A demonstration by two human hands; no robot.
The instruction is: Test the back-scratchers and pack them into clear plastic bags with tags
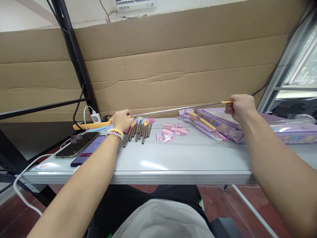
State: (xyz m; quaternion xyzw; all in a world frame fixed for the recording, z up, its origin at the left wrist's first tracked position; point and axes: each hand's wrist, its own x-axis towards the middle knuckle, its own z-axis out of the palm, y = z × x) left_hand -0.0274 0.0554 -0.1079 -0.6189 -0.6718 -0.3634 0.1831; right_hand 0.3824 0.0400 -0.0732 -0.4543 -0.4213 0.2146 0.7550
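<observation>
A thin telescopic metal rod with a yellow end stretches above the grey table. My left hand, with bead bracelets on the wrist, is closed on its left end. My right hand is closed on its yellow right end. Just under my left hand lies a row of several collapsed rods with coloured hand-shaped tips. Small pink cards lie scattered in the middle of the table.
Two phones lie at the left, with a white cable and charger. Purple boxes and bagged purple and yellow sticks sit at the right. A cardboard wall stands behind, a black rack post at the left.
</observation>
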